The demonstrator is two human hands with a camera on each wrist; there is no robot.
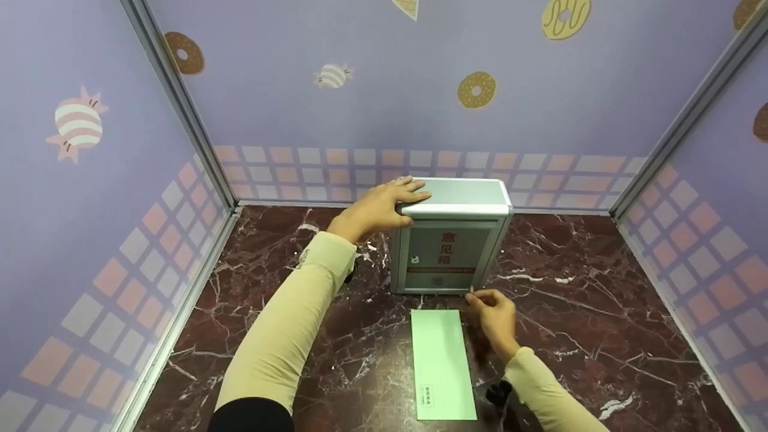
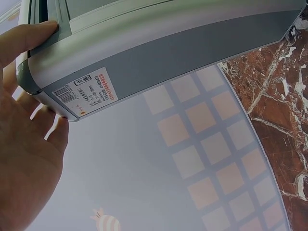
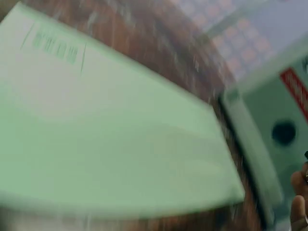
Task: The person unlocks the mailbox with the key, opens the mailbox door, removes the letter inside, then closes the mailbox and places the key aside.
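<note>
A grey metal suggestion box [image 1: 453, 252] with red lettering and a small lock at the left of its front door stands upright on the marbled surface. My left hand [image 1: 384, 204] holds its upper left corner, fingers across the top and thumb at the front edge; the left wrist view shows this hand [image 2: 33, 125] beside the labelled side panel. Low by the box's front right corner, my right hand [image 1: 497, 312] pinches a small metal piece [image 1: 471, 290] that looks like a key. In the right wrist view only fingertips [image 3: 298, 209] show at the edge, blurred.
A pale green envelope [image 1: 444, 363] lies flat in front of the box, left of my right hand. Purple patterned panels [image 1: 360, 120] enclose the dark red marbled surface [image 1: 336, 342] at the back and both sides.
</note>
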